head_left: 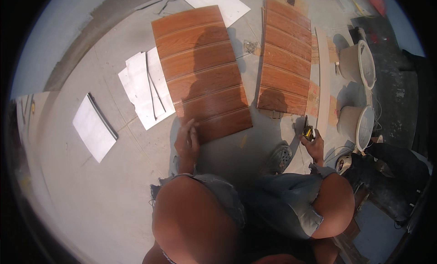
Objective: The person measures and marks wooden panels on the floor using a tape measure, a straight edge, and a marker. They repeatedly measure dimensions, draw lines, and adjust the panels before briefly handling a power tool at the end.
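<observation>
A brown wood-look panel point(218, 95) with grooves across it lies in front of me, partly in my shadow. At its near left corner is my left hand point(187, 143), fingers bent over the edge and closed on it; the thumb's hold is hard to make out. My right hand point(313, 148) grips a yellow and black tape measure point(309, 133) just short of a second brown grooved panel point(287, 55). That panel lies to the right, its near edge facing me.
White sheets point(136, 77) with thin dark strips lie at left, with another white sheet point(94, 130) farther out. Two pale buckets point(354, 64) stand at right, beside a long pale board point(322, 77) and cardboard pieces. My shoe point(281, 157) is between the hands.
</observation>
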A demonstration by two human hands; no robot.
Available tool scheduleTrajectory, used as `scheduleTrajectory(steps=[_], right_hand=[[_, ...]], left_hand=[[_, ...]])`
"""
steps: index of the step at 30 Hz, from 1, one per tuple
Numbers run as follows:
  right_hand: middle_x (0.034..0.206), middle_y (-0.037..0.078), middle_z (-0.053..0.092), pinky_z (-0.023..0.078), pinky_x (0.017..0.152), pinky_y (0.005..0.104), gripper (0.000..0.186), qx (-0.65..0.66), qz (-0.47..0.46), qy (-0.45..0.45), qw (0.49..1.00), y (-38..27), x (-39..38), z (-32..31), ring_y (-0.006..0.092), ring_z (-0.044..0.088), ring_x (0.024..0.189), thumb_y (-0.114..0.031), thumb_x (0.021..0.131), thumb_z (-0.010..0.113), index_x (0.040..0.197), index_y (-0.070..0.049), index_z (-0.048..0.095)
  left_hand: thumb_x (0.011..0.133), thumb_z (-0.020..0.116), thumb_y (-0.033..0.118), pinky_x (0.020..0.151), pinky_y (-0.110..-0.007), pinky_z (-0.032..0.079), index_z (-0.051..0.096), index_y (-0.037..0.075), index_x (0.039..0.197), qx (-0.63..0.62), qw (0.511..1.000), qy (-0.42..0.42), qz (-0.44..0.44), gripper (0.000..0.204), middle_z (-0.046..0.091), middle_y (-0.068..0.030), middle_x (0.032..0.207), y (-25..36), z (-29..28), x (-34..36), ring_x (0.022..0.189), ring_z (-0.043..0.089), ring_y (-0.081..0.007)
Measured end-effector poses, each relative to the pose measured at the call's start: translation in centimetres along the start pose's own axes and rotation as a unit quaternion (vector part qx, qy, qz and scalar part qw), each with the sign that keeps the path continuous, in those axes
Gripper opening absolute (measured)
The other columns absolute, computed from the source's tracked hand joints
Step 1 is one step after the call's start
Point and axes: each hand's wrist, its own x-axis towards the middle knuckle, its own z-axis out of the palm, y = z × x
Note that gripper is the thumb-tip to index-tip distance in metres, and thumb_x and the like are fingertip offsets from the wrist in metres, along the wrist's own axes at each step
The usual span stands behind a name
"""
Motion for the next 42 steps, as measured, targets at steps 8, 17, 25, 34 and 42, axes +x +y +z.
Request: scheduleTrajectory(steps=[8,17,25,34,42], right_hand=[[0.111,0.004,0.068,0.048,0.074,0.0245,0.078,0.288,-0.097,-0.239,0.922,-19.5,-4.8,-4.9,0.0100,0.063,0.089,-0.041,0.082,0.086,0.141,-0.005,0.049],[0.124,0.019,0.066,0.049,0.104,0.0388,0.093,0.012,-0.297,-0.312,0.902,-26.9,-4.7,1.8,0.0298,0.065,0.120,-0.053,0.074,0.092,0.140,-0.005,0.049],[0.113,0.017,0.071,0.053,0.096,0.0387,0.078,0.109,-0.279,-0.479,0.825,-23.3,-5.3,7.5,0.0276,0.070,0.108,-0.052,0.081,0.088,0.133,-0.003,0.056],[0.100,0.014,0.068,0.052,0.083,0.0380,0.049,0.160,-0.219,-0.459,0.846,-19.6,-1.5,8.1,0.0264,0.068,0.092,-0.037,0.103,0.064,0.136,-0.002,0.056],[0.137,0.014,0.061,0.042,0.111,0.0404,0.025,0.224,-0.445,-0.310,0.809,-23.6,-1.7,8.2,0.0286,0.056,0.129,-0.025,0.105,0.066,0.117,-0.004,0.075]], left_hand=[[0.082,0.092,0.036,0.105,-0.042,0.055,0.053,0.004,0.146,-0.338,0.850,-0.396,-0.077,0.081,0.068,-0.0165,0.130,9.7,4.7,3.7,0.119,0.069,-0.0288],[0.077,0.094,0.030,0.109,-0.041,0.047,0.050,0.005,0.144,-0.209,0.921,-0.329,-0.014,0.084,0.061,-0.0182,0.135,6.4,3.6,2.3,0.131,0.059,-0.0292],[0.081,0.090,0.031,0.108,-0.037,0.045,0.045,0.008,0.145,-0.281,0.844,-0.403,-0.216,0.082,0.059,-0.0117,0.131,3.7,1.5,-2.4,0.127,0.058,-0.0232],[0.089,0.081,0.036,0.106,-0.034,0.043,0.045,0.008,0.145,-0.321,0.773,-0.432,-0.335,0.072,0.058,-0.0097,0.126,2.3,-1.5,-4.9,0.121,0.056,-0.0188],[0.088,0.076,0.039,0.093,-0.028,0.043,0.060,0.007,0.129,-0.326,0.762,-0.438,-0.350,0.055,0.060,-0.0043,0.116,5.9,1.0,0.4,0.108,0.057,-0.0147]])
